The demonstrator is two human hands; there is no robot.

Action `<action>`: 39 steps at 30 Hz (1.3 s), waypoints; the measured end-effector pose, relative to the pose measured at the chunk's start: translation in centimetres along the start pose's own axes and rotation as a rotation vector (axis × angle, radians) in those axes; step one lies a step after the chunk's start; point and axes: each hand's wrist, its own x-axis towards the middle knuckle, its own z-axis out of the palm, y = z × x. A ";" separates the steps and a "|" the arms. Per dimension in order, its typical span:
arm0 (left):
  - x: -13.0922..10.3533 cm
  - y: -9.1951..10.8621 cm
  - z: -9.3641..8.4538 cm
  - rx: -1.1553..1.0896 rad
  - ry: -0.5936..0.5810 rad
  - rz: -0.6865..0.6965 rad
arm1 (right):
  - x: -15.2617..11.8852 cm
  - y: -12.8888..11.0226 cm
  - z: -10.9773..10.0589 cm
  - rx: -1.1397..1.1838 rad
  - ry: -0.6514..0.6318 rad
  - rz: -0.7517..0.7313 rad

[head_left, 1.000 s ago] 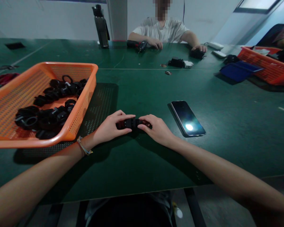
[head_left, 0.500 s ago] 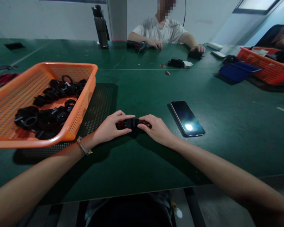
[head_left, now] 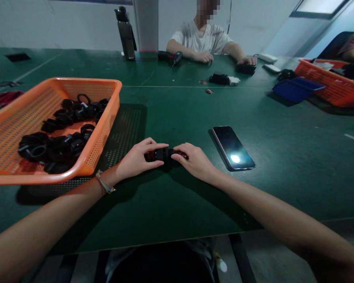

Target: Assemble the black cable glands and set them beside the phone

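Note:
Between my two hands, low over the green table (head_left: 177, 212), is a small black plastic part (head_left: 161, 154). My left hand (head_left: 137, 159) grips its left end, thumb on the near side and fingers on the far side. The right end is pinched by my right hand (head_left: 194, 160), with thumb and fingertips closed on it; those fingers cover some of the part. To the left stands an orange perforated basket (head_left: 84, 163) with several black plastic rings and clamp-like pieces (head_left: 63, 147) heaped in it.
A smartphone (head_left: 234, 147) lies right of my right hand. Across the table sits a person (head_left: 200, 39) near a power drill (head_left: 170, 57) and black parts (head_left: 220, 78). A dark bottle (head_left: 126, 37) stands at the back. Far right are a blue tray (head_left: 296, 90) and an orange basket (head_left: 327, 84).
My hands and the black part have barely moved. Across the table, the person's hand by the drill has shifted to the right.

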 end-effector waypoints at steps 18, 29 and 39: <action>0.0 0.1 -0.1 0.033 -0.004 -0.006 | -0.6 0.4 0.1 0.107 0.042 -0.125; 0.0 0.1 -0.2 0.033 -0.012 -0.014 | -0.5 0.4 0.0 0.109 0.032 -0.067; 0.0 0.0 0.0 0.007 -0.008 -0.012 | -0.4 0.1 -0.1 0.081 0.014 -0.040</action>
